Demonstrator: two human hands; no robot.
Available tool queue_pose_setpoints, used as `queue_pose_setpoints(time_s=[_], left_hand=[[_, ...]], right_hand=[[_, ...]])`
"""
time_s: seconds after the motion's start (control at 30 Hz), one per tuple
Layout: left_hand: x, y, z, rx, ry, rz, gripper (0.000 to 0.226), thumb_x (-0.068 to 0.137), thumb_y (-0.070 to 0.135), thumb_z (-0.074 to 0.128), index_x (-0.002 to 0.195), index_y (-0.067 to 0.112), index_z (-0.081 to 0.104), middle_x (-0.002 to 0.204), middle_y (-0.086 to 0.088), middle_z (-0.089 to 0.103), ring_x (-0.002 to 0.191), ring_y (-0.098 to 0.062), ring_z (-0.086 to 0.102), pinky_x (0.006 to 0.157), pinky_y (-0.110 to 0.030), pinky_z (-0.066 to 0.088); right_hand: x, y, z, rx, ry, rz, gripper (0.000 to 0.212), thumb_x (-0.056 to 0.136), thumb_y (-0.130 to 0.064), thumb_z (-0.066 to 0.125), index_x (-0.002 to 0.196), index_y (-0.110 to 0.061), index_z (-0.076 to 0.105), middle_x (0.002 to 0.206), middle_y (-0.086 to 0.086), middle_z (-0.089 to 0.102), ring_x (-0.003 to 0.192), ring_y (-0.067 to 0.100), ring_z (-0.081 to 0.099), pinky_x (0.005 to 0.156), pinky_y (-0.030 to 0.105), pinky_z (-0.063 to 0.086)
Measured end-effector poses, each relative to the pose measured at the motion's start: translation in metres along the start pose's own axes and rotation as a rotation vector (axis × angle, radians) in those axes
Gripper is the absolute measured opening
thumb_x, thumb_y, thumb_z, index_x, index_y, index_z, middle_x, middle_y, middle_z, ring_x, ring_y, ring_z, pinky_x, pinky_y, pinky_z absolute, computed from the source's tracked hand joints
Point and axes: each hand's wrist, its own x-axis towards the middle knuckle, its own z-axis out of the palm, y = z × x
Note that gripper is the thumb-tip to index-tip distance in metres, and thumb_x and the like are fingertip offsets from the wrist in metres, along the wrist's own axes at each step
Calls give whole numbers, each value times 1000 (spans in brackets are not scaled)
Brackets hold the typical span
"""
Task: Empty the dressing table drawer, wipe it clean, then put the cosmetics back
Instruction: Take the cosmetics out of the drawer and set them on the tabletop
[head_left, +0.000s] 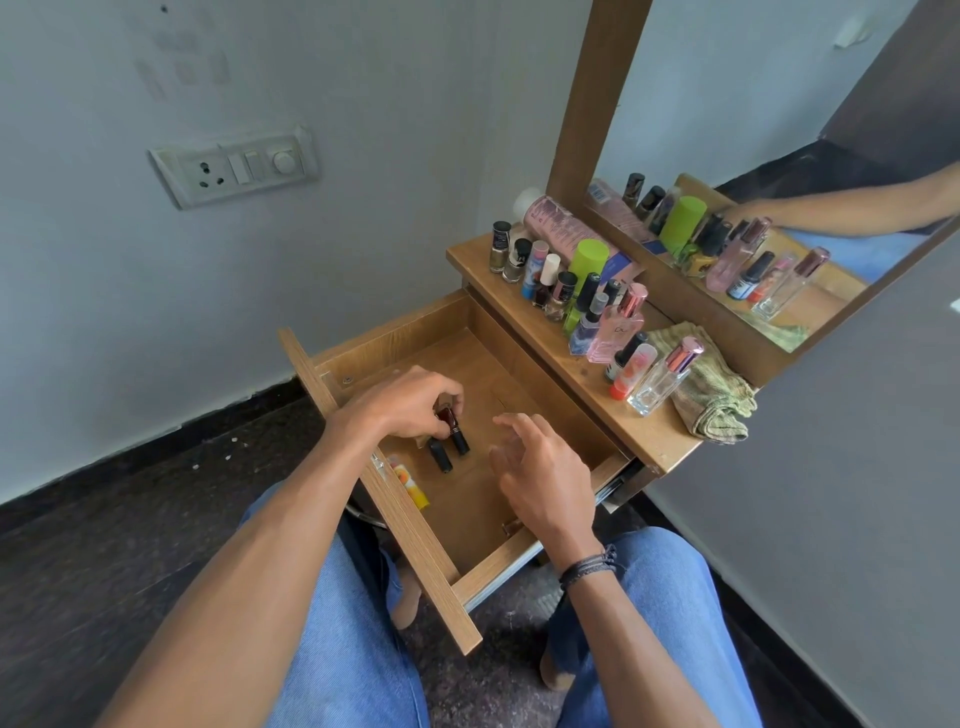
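Note:
The wooden drawer (524, 395) is pulled out below the dressing table top. My left hand (410, 402) reaches into it and pinches a dark red nail polish bottle (453, 428) with a black cap. A second dark bottle (440, 454) lies just beside it on the drawer floor. A yellow-orange tube (413, 486) rests against the drawer's front wall. My right hand (540, 475) hovers over the drawer's right half, fingers spread, holding nothing. Many cosmetics stand on the table top (644, 431), among them a green-capped bottle (587, 260) and a pink perfume (618, 325).
A folded green cloth (714, 387) lies at the right end of the table top, against the mirror (779, 182). A clear glass perfume bottle (662, 376) stands beside it. A switchboard (234, 166) is on the wall at left. My knees in jeans sit below the drawer.

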Motion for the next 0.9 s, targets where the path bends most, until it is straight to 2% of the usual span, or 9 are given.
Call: queue_pose_setpoints(time_s=[0.1, 0.17, 0.23, 0.37, 0.47, 0.57, 0.7, 0.8, 0.9], left_hand=[[-1, 0, -5, -201, 2, 15, 22, 84, 22, 78, 97, 37, 68, 85, 2, 72, 65, -15, 69, 59, -33, 58], [-3, 1, -8, -339, -7, 27, 23, 84, 16, 79, 98, 33, 70, 82, 0, 75, 67, -16, 74, 65, -37, 64], [-4, 4, -9, -404, -41, 40, 24, 84, 16, 79, 99, 34, 72, 79, 3, 77, 71, -18, 76, 68, -40, 65], [-9, 11, -9, -511, -118, 91, 26, 85, 15, 77, 102, 34, 75, 94, -3, 77, 87, -28, 75, 75, -45, 64], [-12, 18, -6, -612, -169, 92, 27, 88, 11, 73, 107, 30, 76, 102, -9, 75, 94, -29, 75, 75, -48, 64], [-14, 21, -7, -719, -162, 65, 31, 92, 10, 70, 117, 29, 75, 100, -9, 77, 94, -27, 75, 77, -48, 63], [-16, 22, -14, -942, -33, -36, 24, 102, 12, 57, 112, 19, 78, 104, -14, 76, 92, -23, 73, 71, -32, 62], [-13, 20, -18, -1132, 160, -93, 26, 103, 11, 54, 103, 12, 80, 108, -14, 76, 98, -25, 69, 78, -32, 62], [-8, 21, -26, -1328, 259, -76, 25, 102, 14, 56, 111, 9, 78, 120, -11, 72, 106, -25, 68, 85, -34, 61]], right_hand=[[1, -2, 0, -6, -51, -44, 41, 97, -48, 63, 136, -37, 54, 123, -15, 60, 99, 8, 65, 70, 27, 59], [0, -3, -2, 21, -44, -60, 41, 98, -46, 63, 137, -39, 53, 122, -16, 58, 94, 7, 65, 69, 26, 59], [-1, -2, -4, 54, -17, -83, 37, 98, -42, 64, 133, -40, 54, 117, -19, 57, 87, 6, 63, 68, 28, 59], [-2, 2, -4, 94, 18, -142, 29, 97, -32, 69, 126, -34, 65, 110, -19, 56, 81, 6, 62, 66, 30, 58], [-2, 4, -4, 172, 72, -135, 28, 93, -22, 75, 121, -27, 70, 106, -15, 60, 81, 7, 63, 67, 30, 59], [-2, 3, -6, 246, 132, -98, 25, 92, -21, 75, 116, -22, 71, 103, -14, 60, 82, 7, 63, 70, 30, 59], [-1, 1, -10, 397, 250, -7, 19, 91, -22, 76, 109, -20, 71, 106, -15, 59, 92, 2, 61, 77, 19, 55], [-2, -1, -15, 501, 317, 17, 16, 91, -19, 78, 105, -18, 70, 108, -12, 63, 98, 2, 63, 82, 18, 55], [-4, -2, -19, 563, 354, 38, 21, 89, -23, 80, 106, -16, 70, 105, -9, 69, 95, 2, 68, 81, 20, 58]])
